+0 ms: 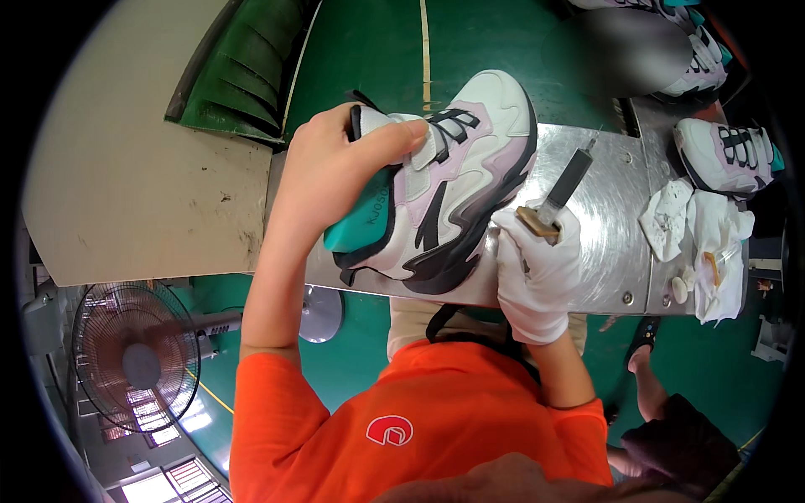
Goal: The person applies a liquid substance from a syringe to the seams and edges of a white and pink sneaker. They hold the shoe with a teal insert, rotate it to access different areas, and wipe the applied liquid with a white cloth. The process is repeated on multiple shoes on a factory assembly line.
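My bare left hand (340, 159) is closed on the tongue and collar of a white, lilac and black sneaker (444, 180), thumb pressed over the upper strap. The sneaker is tilted, its toe pointing away to the upper right and its dark sole facing right. A teal shoe last (365, 220) fills its heel opening. My right hand (541, 272), in a white glove, grips a syringe-like tool (568, 178) with a dark barrel, a thin tip pointing up and a brass-coloured flange. The tool is to the right of the sole, apart from it.
Beneath is a shiny metal bench (608, 251). At its right lie crumpled white cloths (717, 243) and another sneaker (728, 157). More sneakers (700, 71) stand at the far right. A green, flapped machine opening (239, 75) is at the far left; a fan (141, 366) stands lower left. Someone's leg (650, 381) shows lower right.
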{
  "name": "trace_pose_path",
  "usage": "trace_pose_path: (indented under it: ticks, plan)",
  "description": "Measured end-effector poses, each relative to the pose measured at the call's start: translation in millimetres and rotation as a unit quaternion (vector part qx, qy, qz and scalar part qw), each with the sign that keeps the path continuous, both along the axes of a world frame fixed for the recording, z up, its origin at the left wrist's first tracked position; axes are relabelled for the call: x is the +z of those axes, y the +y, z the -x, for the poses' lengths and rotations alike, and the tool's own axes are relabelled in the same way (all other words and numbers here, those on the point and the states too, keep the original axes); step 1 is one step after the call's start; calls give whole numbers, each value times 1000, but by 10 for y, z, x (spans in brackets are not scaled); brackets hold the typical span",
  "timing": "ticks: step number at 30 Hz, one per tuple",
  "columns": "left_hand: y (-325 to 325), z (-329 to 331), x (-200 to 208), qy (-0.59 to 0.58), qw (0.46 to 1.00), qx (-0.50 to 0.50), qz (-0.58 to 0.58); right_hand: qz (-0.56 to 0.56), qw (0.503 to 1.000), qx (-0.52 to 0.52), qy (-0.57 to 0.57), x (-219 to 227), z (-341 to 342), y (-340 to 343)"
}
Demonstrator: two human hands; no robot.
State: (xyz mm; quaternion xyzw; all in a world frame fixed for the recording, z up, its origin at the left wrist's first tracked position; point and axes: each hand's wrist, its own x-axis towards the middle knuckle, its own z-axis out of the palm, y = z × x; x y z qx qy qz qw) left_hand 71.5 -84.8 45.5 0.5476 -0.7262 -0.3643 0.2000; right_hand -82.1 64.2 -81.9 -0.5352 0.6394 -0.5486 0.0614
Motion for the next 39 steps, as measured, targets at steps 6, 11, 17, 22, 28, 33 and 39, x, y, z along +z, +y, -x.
trace_pose_path:
  ticks: [6, 11, 17, 22, 28, 33, 39]
  plan:
    - [45, 39, 39, 0, 1000, -15, 11, -12, 999, 2, 36, 17, -30, -20]
    - [71, 66, 51, -3, 999, -15, 30, -16, 996, 4, 87, -4, -30, -34]
    - [125, 111, 116, -17, 998, -25, 51, 8, 993, 6, 121, -23, -11, 26]
    - [121, 100, 125, -20, 998, -35, 57, 62, 995, -35, 64, -67, 24, 69]
    - [130, 104, 129, -39, 995, -44, 75, 17, 991, -103, 80, 41, -5, -26]
    - [140, 115, 147, -73, 993, -42, 87, -35, 983, -151, 98, 154, -44, -153]
    - [171, 141, 168, -89, 991, -44, 84, -89, 975, -166, 114, 212, -100, -242]
